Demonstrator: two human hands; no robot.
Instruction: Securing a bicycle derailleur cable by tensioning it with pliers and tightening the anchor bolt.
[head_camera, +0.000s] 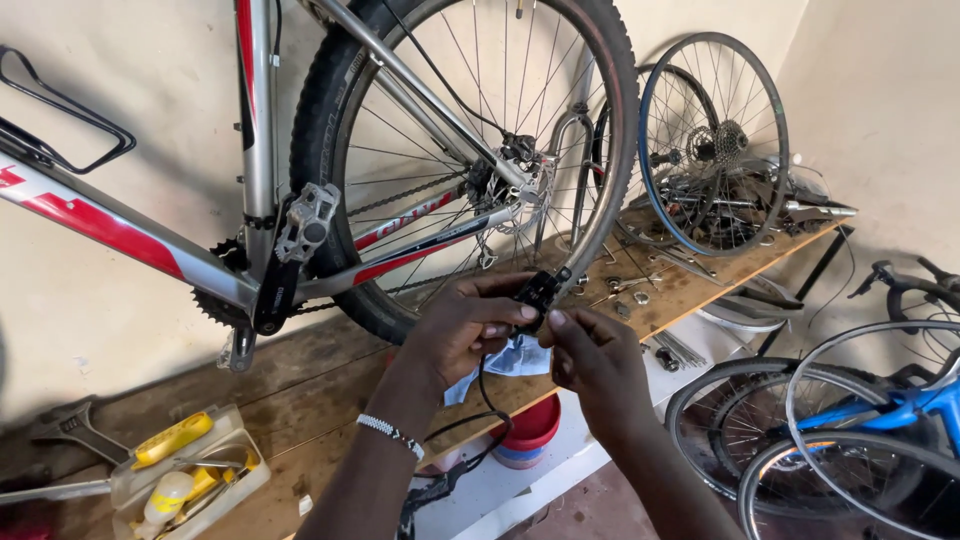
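black and blocky, the small brake part (540, 290) sits pinched between both hands just in front of the rear wheel (470, 150) of the silver and red bicycle (150, 235), with a thin black cable (484, 390) hanging from it (too small to tell its exact make-up). a pale blue rag (515, 358) droops just beneath the hands. behind them the wooden workbench (300, 400) runs along the wall, its front edge right under the wrists; to the right the bench is crowded with a loose blue-rimmed wheel (712, 140) and scattered metal bits, and more wheels (800, 440) stand on the floor beside it, so free room lies mostly toward the viewer. the left hand (465, 325) curls around the part from the left, thumb and fingers closed on it, a beaded bracelet (392, 434) on the wrist. the right hand (595, 360) comes up from below right, fingertips pressed against the part's lower end.
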